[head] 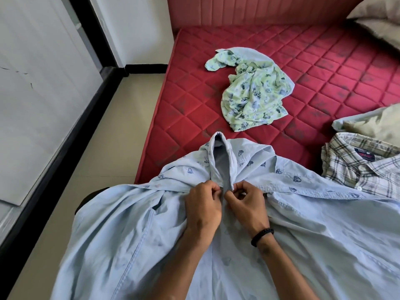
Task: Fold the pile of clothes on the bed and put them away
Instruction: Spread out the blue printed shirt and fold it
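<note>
A light blue shirt (pixel 121 224) with small dark prints lies spread over the near corner of the red quilted mattress (pixel 324 68), its collar standing up toward the far side. My left hand (pixel 202 207) and my right hand (pixel 246 204) sit side by side just below the collar, each pinching an edge of the shirt's front opening. A crumpled green floral garment (pixel 253 94) lies farther back on the mattress. A folded plaid shirt (pixel 359 163) rests at the right edge.
Beige pillows lie at the right (pixel 376 124) and at the far right corner (pixel 381 16). A pink padded headboard (pixel 249 11) stands behind the bed. Left of the bed are a beige floor strip (pixel 121 126) and a white wall with black skirting (pixel 43 83).
</note>
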`<state>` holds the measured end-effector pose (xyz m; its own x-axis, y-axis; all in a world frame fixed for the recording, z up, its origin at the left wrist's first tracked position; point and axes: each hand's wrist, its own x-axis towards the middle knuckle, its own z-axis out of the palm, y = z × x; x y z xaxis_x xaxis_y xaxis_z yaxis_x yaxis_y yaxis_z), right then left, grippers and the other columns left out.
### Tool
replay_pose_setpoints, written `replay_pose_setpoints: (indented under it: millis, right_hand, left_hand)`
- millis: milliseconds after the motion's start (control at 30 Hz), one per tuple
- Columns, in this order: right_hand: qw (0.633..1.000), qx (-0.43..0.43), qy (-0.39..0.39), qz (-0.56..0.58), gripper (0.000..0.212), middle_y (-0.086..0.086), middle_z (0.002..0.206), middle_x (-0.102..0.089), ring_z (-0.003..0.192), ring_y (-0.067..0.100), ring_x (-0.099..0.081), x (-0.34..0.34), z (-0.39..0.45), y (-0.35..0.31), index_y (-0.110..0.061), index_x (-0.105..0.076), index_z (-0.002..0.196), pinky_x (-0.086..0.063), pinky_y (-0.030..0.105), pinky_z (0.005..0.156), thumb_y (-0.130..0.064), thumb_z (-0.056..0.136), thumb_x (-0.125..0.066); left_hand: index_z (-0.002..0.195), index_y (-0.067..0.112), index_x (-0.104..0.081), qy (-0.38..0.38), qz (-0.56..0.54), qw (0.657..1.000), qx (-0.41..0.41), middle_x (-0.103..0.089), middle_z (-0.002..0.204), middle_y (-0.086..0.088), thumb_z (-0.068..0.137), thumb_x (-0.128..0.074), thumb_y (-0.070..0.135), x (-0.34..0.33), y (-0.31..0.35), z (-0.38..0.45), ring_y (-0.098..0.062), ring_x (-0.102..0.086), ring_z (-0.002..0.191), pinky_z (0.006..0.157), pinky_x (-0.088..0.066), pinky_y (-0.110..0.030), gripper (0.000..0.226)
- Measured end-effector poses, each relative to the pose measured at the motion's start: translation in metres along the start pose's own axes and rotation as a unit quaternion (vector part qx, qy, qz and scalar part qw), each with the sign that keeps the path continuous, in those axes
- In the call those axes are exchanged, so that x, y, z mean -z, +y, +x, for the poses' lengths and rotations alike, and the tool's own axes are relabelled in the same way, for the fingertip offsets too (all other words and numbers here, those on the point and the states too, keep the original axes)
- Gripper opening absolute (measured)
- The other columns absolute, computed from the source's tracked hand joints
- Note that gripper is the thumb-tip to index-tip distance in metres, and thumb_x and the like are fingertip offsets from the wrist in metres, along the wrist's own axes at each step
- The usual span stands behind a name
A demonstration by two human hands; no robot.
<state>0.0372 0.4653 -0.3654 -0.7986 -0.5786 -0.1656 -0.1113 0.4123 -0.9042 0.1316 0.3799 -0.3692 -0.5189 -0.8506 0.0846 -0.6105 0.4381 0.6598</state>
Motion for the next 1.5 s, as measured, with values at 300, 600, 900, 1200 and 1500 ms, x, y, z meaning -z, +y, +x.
replay_pose_setpoints:
  millis: [300,600,900,1200,1500]
  right_hand:
    - [0.997,-0.007,-0.033,0.066,0.014,0.008,0.066,-0.072,0.060,0.014,-0.064,-0.001,0.001,0.009,-0.014,-0.074,0.076,-0.055,0.038,0.062,-0.016,0.090,-0.079]
    - [0.990,-0.031,-0.046,0.126,0.016,0.016,0.066,-0.071,0.058,0.016,-0.061,-0.005,0.001,0.007,-0.009,-0.076,0.077,-0.051,0.035,0.062,-0.009,0.092,-0.075]
    - [0.992,-0.038,-0.063,0.107,0.014,0.004,0.062,-0.070,0.055,0.009,-0.060,-0.007,0.001,0.010,-0.016,-0.077,0.081,-0.050,0.027,0.058,-0.014,0.095,-0.073]
    - [0.975,-0.083,-0.087,0.187,0.018,0.004,0.062,-0.064,0.056,0.008,-0.057,-0.006,0.000,0.007,-0.009,-0.077,0.094,-0.048,0.020,0.055,-0.012,0.103,-0.062]
    - [0.965,-0.071,-0.095,0.232,0.017,0.007,0.070,-0.073,0.058,0.007,-0.062,-0.005,-0.005,0.003,-0.003,-0.080,0.094,-0.048,0.017,0.055,-0.003,0.099,-0.064]
  left_hand:
    - [0.092,0.017,-0.082,-0.008,-0.276,0.954,0.118,-0.078,0.079,0.009,0.088,-0.076,0.011,-0.011,-0.007,-0.001,-0.006,-0.074,0.073,0.073,-0.062,-0.034,0.010]
    - [0.091,0.027,-0.079,0.007,-0.341,0.933,0.116,-0.080,0.085,0.007,0.089,-0.075,0.009,-0.022,-0.015,-0.003,-0.010,-0.075,0.079,0.076,-0.061,-0.031,0.019]
    - [0.094,0.013,-0.078,-0.015,-0.385,0.908,0.165,-0.079,0.082,-0.004,0.092,-0.072,0.002,-0.024,-0.018,-0.002,-0.009,-0.069,0.068,0.065,-0.055,-0.025,0.012]
    - [0.091,0.022,-0.078,0.015,-0.401,0.900,0.169,-0.080,0.082,0.000,0.092,-0.073,0.003,-0.019,-0.014,-0.009,-0.011,-0.070,0.064,0.059,-0.057,-0.024,0.020]
    - [0.094,0.018,-0.082,-0.015,-0.392,0.904,0.167,-0.080,0.084,0.000,0.080,-0.089,0.033,-0.015,-0.011,-0.011,-0.019,-0.078,0.081,0.082,-0.063,-0.043,0.021]
